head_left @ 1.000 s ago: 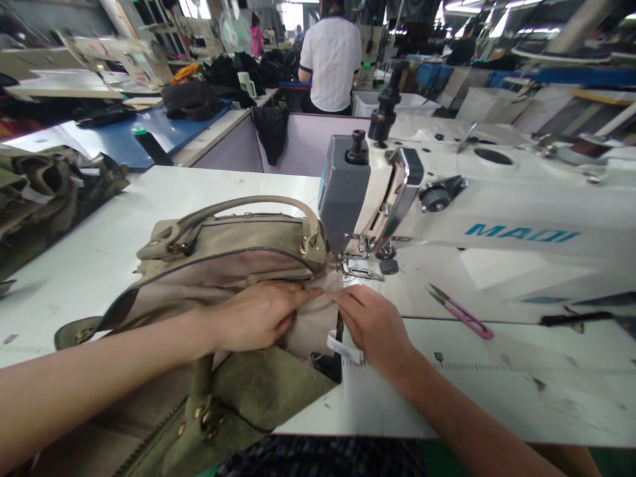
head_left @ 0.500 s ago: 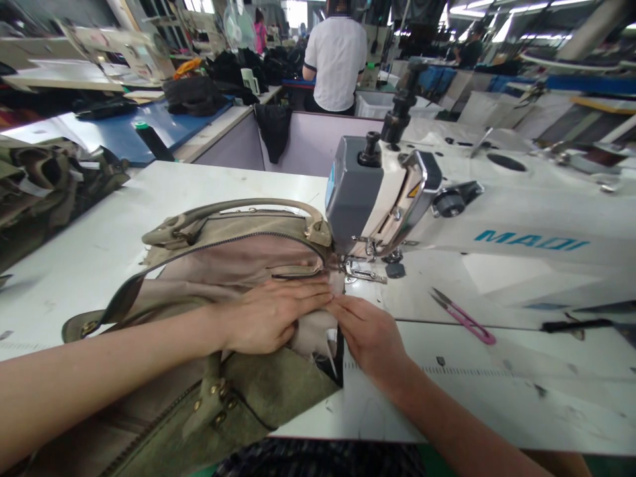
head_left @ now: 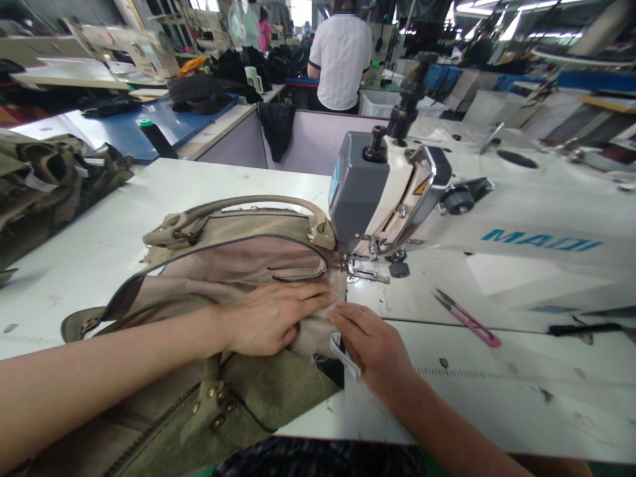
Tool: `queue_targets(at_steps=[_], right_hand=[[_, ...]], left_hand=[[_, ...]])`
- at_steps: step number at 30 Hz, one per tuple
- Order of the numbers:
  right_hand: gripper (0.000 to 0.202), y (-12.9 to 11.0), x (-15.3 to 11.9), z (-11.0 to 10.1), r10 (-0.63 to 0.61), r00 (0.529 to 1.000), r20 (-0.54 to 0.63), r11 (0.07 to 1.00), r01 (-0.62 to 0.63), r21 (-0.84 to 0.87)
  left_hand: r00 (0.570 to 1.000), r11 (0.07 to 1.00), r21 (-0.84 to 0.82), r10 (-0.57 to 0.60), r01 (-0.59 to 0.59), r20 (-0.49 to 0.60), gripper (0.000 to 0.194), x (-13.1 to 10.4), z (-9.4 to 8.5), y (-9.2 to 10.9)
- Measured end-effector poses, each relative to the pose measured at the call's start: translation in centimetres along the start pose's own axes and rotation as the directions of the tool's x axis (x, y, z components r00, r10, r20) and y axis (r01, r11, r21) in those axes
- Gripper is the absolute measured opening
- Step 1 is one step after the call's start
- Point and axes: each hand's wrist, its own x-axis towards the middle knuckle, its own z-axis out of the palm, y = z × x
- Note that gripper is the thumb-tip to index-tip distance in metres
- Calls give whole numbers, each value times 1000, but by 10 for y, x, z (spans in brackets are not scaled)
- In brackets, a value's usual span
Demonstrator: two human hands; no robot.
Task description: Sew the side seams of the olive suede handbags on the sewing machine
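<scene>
An olive handbag [head_left: 285,384] lies unzipped on the white table, its pinkish-beige lining [head_left: 233,260] spread out toward the sewing machine [head_left: 536,199]. My left hand [head_left: 271,317] rests flat on that lining with its fingers stretched forward. Close beside it, my right hand [head_left: 372,338] has its fingers pressed together at the lining's right edge, apparently pinching it; the thumb is mostly hidden. A folded white strip [head_left: 344,358] sticks out beneath the right palm. The lining's far edge reaches the presser foot [head_left: 368,271], just ahead of both hands.
Pink-handled thread snips [head_left: 470,318] lie to the right of my right hand. Camouflage-coloured fabric pieces [head_left: 50,185] are heaped at the left. Behind the table stand a purple partition [head_left: 318,142], a dark thread cone [head_left: 156,139] and a person in a white shirt [head_left: 340,63].
My right hand has shifted slightly down and toward me, a little away from the left fingertips. The white strip now shows bent up beside it. My left hand stays nearly in place.
</scene>
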Motion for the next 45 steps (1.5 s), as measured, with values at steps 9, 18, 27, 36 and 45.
queue_targets(at_steps=[9,18,27,36,45], right_hand=[[26,-3,0,-5,11,999,48,991,-4,-131],[27,-1,2,-4,36,999,3,994,-35,-105],[28,5,7,-6,79,996,36,992,-75,-101],[25,16,12,-11,-5,985,171,996,20,-85],[31,40,16,-5,-18,990,136,992,35,-125]], left_hand=[[1000,1000,-8,-3,3,-6,78,0,7,3],[998,999,-36,-9,7,-65,74,-2,12,1],[999,999,-38,-8,7,-34,80,-2,13,2],[999,1000,-1,-10,10,-34,80,1,12,6],[999,999,31,-36,37,-26,74,20,1,-17]])
